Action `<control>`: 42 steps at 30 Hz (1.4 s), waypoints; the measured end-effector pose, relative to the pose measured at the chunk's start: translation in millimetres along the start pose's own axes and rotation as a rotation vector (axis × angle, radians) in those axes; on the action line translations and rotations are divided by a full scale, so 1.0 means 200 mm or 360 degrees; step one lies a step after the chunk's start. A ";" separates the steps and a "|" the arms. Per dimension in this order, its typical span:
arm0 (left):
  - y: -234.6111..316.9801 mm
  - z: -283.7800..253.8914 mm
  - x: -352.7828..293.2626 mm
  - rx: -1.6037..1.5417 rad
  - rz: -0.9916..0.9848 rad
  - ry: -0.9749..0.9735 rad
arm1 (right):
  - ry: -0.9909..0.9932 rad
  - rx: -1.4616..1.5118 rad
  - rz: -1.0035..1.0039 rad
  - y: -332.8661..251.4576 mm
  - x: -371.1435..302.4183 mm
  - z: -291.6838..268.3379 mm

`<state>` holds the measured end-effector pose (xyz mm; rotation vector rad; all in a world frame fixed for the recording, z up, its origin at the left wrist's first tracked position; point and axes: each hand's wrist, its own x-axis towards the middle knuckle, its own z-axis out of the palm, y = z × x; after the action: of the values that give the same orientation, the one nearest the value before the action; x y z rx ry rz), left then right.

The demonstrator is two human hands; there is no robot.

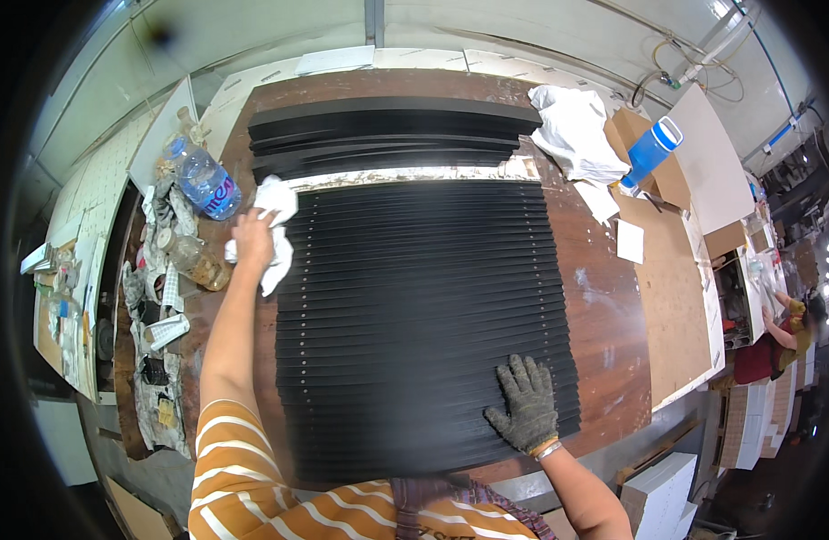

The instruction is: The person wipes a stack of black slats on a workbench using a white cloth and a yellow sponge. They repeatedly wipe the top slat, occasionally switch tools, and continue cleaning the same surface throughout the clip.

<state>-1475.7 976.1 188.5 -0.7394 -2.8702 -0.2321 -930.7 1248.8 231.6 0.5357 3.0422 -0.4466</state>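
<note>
A wide black pleated sheet point(414, 297) covers the middle of the brown table point(603, 333), with a row of small holes down each side. My bare left hand point(252, 236) is closed on a white cloth point(275, 202) at the sheet's upper left edge. In a dark grey work glove, my right hand point(527, 405) lies flat on the sheet near its lower right corner, fingers spread. Behind the sheet lies a stack of long black folded strips point(387, 126), with a whitish strip of table point(414, 175) between them.
To the left stand a large clear bottle point(206, 184) and a smaller jar point(194, 259), beside crumpled rags point(162, 360). At the right back are a white cloth heap point(576, 135), a blue bottle point(650, 153) and cardboard point(671, 297). Another person point(774, 342) is at the far right.
</note>
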 end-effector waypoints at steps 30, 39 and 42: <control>0.87 0.51 0.29 -0.0281 0.0908 0.0320 | 0.0400 -0.0196 0.0176 0.65 1.74 -0.09; 0.60 0.19 0.13 -0.0788 0.0215 0.0575 | 0.0447 -0.0243 0.0159 0.66 1.75 -0.07; 0.74 0.32 0.09 -0.0244 0.0833 0.0215 | 0.0437 -0.0229 0.0160 0.65 1.75 -0.08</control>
<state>-1426.2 1124.7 145.7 -1.4038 -2.4435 -0.4093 -1215.2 1486.3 186.0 0.7979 3.2489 -0.1599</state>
